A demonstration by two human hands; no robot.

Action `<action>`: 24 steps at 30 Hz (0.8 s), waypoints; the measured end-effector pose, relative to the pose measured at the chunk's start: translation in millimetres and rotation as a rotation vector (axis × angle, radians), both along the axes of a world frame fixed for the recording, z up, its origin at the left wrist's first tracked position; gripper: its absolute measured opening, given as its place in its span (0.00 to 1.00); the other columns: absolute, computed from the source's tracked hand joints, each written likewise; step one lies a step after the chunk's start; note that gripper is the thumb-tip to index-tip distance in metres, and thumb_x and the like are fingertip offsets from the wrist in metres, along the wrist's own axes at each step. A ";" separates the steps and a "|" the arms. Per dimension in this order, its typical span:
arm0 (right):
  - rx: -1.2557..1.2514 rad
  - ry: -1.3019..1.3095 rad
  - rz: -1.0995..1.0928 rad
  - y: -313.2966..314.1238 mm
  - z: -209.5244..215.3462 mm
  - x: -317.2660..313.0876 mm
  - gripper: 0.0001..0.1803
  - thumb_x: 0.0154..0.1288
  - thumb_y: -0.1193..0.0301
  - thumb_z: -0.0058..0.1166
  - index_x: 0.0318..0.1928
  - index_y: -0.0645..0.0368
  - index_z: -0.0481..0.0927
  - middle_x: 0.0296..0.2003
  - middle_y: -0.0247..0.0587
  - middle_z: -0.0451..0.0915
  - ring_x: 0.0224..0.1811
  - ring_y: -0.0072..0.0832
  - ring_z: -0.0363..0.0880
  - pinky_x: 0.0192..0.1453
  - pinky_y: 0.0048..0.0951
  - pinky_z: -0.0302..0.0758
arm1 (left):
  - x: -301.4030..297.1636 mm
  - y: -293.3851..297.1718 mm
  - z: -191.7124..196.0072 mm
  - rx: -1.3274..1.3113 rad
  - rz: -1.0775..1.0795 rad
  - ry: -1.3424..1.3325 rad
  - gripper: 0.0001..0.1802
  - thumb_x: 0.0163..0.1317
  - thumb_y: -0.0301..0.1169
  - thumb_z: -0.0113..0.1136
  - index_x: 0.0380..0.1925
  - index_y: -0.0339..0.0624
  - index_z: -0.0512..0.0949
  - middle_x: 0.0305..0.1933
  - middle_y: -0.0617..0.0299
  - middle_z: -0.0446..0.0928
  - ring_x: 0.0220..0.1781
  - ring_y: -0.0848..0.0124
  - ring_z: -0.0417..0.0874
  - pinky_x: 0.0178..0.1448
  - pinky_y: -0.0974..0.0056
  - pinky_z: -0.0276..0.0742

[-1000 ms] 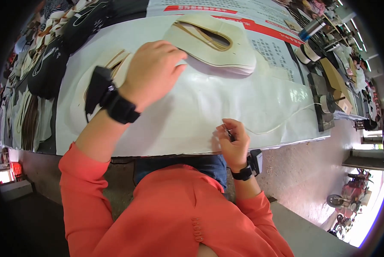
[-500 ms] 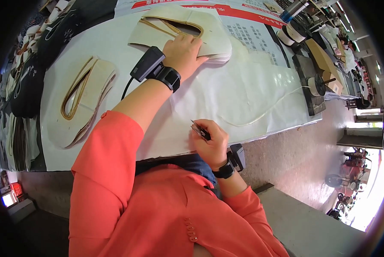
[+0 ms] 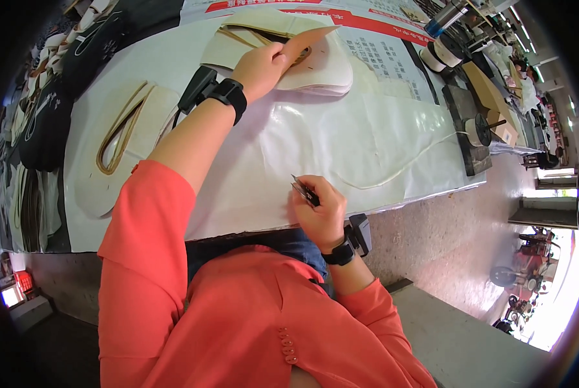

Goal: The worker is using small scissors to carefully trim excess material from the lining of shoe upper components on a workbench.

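Note:
My left hand (image 3: pixel 262 65) reaches far across the white table cover and pinches a tan leather piece (image 3: pixel 307 40), lifting it off a stack of cream shoe-upper pieces (image 3: pixel 322 71). Near the table's front edge my right hand (image 3: pixel 316 208) is closed around a small dark pointed tool (image 3: pixel 304 189), its tip aimed up and to the left. Both wrists carry black bands with small devices.
A second stack of cream cut pieces (image 3: pixel 118 145) lies at the left. Dark pieces (image 3: pixel 41 123) crowd the far left edge. A thin white cord (image 3: pixel 406 168) curves over the cover. Spools and a dark stand (image 3: pixel 473 129) sit at the right, with a printed sheet (image 3: pixel 386 55) behind.
My left hand slid from the left stack to the far stack and raised a tan piece from it. The right hand stayed by the front edge holding its tool.

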State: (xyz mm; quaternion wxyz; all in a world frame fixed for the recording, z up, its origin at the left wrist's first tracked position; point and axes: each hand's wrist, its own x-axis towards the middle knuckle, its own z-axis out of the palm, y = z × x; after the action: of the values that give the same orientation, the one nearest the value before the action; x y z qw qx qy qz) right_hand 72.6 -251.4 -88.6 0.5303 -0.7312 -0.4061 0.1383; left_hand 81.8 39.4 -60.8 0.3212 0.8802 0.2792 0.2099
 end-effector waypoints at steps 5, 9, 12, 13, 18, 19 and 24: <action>0.021 -0.049 0.019 1.0 -3.8 0.9 0.14 0.54 0.81 0.62 0.43 0.60 0.83 0.32 0.45 0.84 0.30 0.34 0.84 0.37 0.29 0.79 | -22.6 3.1 11.3 -0.238 0.146 -0.311 0.13 0.70 0.32 0.49 0.44 0.36 0.79 0.31 0.51 0.81 0.32 0.60 0.81 0.40 0.57 0.75; 0.007 0.016 0.022 0.5 -4.4 -1.6 0.14 0.54 0.81 0.62 0.43 0.60 0.83 0.32 0.45 0.84 0.30 0.32 0.84 0.37 0.27 0.79 | -59.5 -3.1 37.6 -0.073 0.083 -0.358 0.12 0.71 0.33 0.51 0.44 0.37 0.78 0.30 0.52 0.81 0.32 0.56 0.81 0.37 0.55 0.73; 0.047 0.018 -0.022 -2.3 -10.7 -0.2 0.11 0.59 0.81 0.62 0.44 0.62 0.83 0.32 0.42 0.84 0.30 0.24 0.82 0.37 0.25 0.78 | -94.7 -28.8 52.0 0.193 0.004 -0.089 0.11 0.74 0.32 0.53 0.46 0.36 0.78 0.31 0.53 0.79 0.31 0.61 0.78 0.38 0.60 0.74; 0.043 0.025 -0.018 -3.1 -11.5 0.0 0.11 0.59 0.81 0.62 0.44 0.62 0.83 0.32 0.42 0.84 0.30 0.24 0.82 0.37 0.25 0.78 | -109.5 -42.2 53.2 0.305 -0.057 -0.014 0.09 0.73 0.31 0.53 0.46 0.37 0.78 0.32 0.51 0.79 0.32 0.56 0.79 0.37 0.57 0.74; 0.157 0.288 -0.226 -17.0 0.2 18.2 0.04 0.72 0.78 0.59 0.45 0.63 0.82 0.32 0.28 0.81 0.31 0.11 0.71 0.34 0.17 0.69 | -186.5 -110.3 25.2 0.447 -0.380 0.148 0.14 0.60 0.27 0.60 0.48 0.43 0.81 0.42 0.57 0.85 0.42 0.55 0.85 0.43 0.54 0.82; 0.179 0.268 -0.250 -20.5 5.0 26.3 0.04 0.73 0.77 0.59 0.45 0.63 0.82 0.32 0.28 0.80 0.29 0.10 0.70 0.33 0.16 0.67 | -196.3 -123.0 21.9 0.433 -0.378 0.156 0.14 0.60 0.27 0.60 0.48 0.43 0.81 0.42 0.57 0.85 0.42 0.55 0.85 0.43 0.54 0.82; 0.018 0.156 -0.205 -40.8 21.2 82.0 0.11 0.80 0.68 0.52 0.46 0.63 0.83 0.21 0.23 0.68 0.24 0.12 0.65 0.30 0.18 0.63 | -221.9 -159.4 -4.6 0.380 -0.375 0.035 0.20 0.49 0.29 0.74 0.44 0.41 0.83 0.54 0.59 0.83 0.56 0.59 0.82 0.59 0.54 0.80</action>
State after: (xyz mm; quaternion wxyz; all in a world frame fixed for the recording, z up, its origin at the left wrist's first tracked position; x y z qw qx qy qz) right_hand 154.7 -292.2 -67.4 0.5783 -0.7510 -0.2881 0.1361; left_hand -140.0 -120.1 -65.5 0.1788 0.9645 0.0726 0.1803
